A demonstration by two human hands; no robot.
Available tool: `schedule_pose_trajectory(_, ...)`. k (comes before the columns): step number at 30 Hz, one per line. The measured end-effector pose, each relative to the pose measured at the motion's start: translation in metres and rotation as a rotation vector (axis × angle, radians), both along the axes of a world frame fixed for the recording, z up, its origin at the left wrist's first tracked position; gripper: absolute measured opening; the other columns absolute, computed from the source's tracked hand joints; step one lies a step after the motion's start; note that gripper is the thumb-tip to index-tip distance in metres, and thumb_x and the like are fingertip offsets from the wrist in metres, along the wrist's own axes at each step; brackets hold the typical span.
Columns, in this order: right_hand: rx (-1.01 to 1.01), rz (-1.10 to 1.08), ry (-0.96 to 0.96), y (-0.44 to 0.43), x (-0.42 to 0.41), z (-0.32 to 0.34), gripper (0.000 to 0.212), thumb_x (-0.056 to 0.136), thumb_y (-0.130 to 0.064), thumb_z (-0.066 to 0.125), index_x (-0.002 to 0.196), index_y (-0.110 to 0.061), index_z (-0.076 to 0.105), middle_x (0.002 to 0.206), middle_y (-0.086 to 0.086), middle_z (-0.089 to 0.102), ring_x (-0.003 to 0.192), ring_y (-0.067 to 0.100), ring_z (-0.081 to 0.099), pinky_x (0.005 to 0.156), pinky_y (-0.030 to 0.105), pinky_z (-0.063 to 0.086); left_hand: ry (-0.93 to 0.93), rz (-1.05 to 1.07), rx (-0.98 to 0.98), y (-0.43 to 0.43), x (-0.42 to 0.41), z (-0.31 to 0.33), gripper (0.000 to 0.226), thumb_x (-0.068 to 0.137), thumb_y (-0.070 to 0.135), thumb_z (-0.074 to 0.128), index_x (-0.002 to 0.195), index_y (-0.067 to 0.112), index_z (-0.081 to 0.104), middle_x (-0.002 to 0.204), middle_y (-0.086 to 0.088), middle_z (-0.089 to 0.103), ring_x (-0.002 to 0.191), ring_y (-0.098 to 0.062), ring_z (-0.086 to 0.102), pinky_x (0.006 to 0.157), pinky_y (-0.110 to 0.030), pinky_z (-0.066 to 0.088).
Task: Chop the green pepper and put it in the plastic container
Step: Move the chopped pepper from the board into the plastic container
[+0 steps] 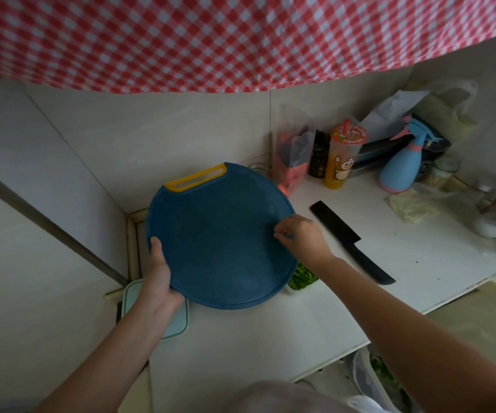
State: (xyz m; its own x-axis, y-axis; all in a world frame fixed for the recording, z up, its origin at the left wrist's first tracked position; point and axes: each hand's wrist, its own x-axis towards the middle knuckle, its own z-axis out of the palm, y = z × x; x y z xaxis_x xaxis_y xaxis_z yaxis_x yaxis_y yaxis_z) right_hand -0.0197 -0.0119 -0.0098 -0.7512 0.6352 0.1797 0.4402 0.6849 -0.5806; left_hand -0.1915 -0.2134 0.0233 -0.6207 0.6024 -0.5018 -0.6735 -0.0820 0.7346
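White counter [255, 338], blue board [220, 234], checked cloth [211, 40]

knife [352, 242] right of cutting board [220, 239]

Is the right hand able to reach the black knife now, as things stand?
Probably yes. The knife lies uncovered on the counter beside the right hand, with nothing between them.

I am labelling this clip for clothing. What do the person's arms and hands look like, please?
Left arm and right arm are bare to the frame edge, no sleeves. The left hand and right hand wear no gloves; no ring, watch or bracelet shows.
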Motion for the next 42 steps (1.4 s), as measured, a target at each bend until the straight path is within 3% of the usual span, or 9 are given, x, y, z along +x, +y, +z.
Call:
schedule_pose_trajectory(8,-0.102,-0.065,-0.153,0.004,0.006,0.006,0.007,0.077,-0.008,0.064,0.081,-0.007,0.068,0.081,0.002,0.058,0.077,0.019,0.054,0.072,0.031,0.046,-0.013,0.003,0.024,0.003,0.008,0.003,0.057,0.089,0.066,0.034,0.130,0.032,0.053,0.122,0.003,0.064,0.111,-0.020,0.060,0.083,-0.038,0.051)
schedule_pose_trajectory(14,-0.069,-0.172,-0.595,0.012,0.026,-0.013,0.021,0.085,-0.013,0.052,0.097,-0.008,0.068,0.094,0.007,0.065,0.089,0.023,0.063,0.081,0.034,0.055,0.026,0.063,-0.013,0.001,0.004,0.008,0.052,0.092,0.063,0.030,0.123,0.032,0.057,0.115,0.005,0.066,0.106,-0.017,0.061,0.075,-0.035,0.051)
schedule_pose_trajectory(16,-0.036,-0.176,-0.573,0.013,0.032,-0.013,0.027,0.089,-0.008,0.045,0.105,-0.009,0.068,0.100,0.008,0.067,0.091,0.023,0.064,0.082,0.034,0.055,0.032,0.086,-0.018,-0.002,0.000,0.009,0.049,0.093,0.061,0.031,0.121,0.032,0.058,0.116,0.006,0.065,0.107,-0.016,0.059,0.078,-0.035,0.050)
schedule_pose_trajectory(20,-0.082,-0.203,-0.282,0.015,0.039,-0.013,0.039,0.093,0.001,0.046,0.128,-0.012,0.057,0.115,0.007,0.065,0.098,0.021,0.064,0.088,0.029,0.052,0.047,0.101,-0.049,-0.006,-0.005,0.009,0.044,0.093,0.061,0.029,0.111,0.034,0.059,0.114,0.007,0.063,0.106,-0.015,0.058,0.079,-0.035,0.049)
schedule_pose_trajectory(27,-0.108,-0.164,-0.199,0.016,0.049,-0.016,0.064,0.086,0.005,0.057,0.142,-0.022,0.041,0.123,0.004,0.054,0.108,0.017,0.057,0.091,0.026,0.049,0.040,0.091,-0.076,-0.020,-0.009,0.006,0.046,0.091,0.062,0.032,0.117,0.033,0.057,0.115,0.005,0.063,0.106,-0.017,0.058,0.075,-0.036,0.049)
schedule_pose_trajectory(31,-0.122,-0.267,-0.207,0.018,0.059,-0.017,0.052,0.089,-0.016,0.063,0.138,-0.014,0.045,0.127,0.007,0.052,0.112,0.021,0.054,0.092,0.029,0.046,0.078,0.084,-0.082,-0.030,-0.017,0.005,0.054,0.091,0.063,0.032,0.131,0.032,0.050,0.122,0.005,0.059,0.108,-0.017,0.056,0.080,-0.037,0.048)
schedule_pose_trajectory(34,-0.223,-0.369,-0.325,0.024,0.067,-0.025,0.046,0.093,-0.027,0.057,0.135,-0.011,0.047,0.126,0.009,0.057,0.107,0.025,0.059,0.092,0.033,0.047,0.101,0.083,-0.115,-0.036,-0.021,0.009,0.052,0.091,0.063,0.033,0.128,0.031,0.050,0.117,0.005,0.059,0.104,-0.017,0.056,0.089,-0.038,0.044)
schedule_pose_trajectory(39,-0.365,-0.347,-0.360,0.026,0.071,-0.032,0.028,0.095,-0.013,0.047,0.119,-0.007,0.061,0.104,0.013,0.068,0.078,0.024,0.067,0.070,0.032,0.057,0.192,0.200,-0.300,-0.049,-0.029,0.009,0.052,0.075,0.071,0.055,0.104,0.028,0.060,0.114,0.004,0.064,0.102,-0.017,0.060,0.087,-0.035,0.049)
schedule_pose_trajectory(42,-0.316,-0.345,-0.384,0.027,0.070,-0.030,0.022,0.092,-0.009,0.047,0.103,-0.003,0.065,0.095,0.013,0.068,0.072,0.025,0.067,0.064,0.031,0.057,0.264,0.216,-0.365,-0.052,-0.033,0.013,0.064,0.071,0.073,0.057,0.110,0.024,0.060,0.108,0.004,0.065,0.096,-0.017,0.062,0.083,-0.034,0.050)
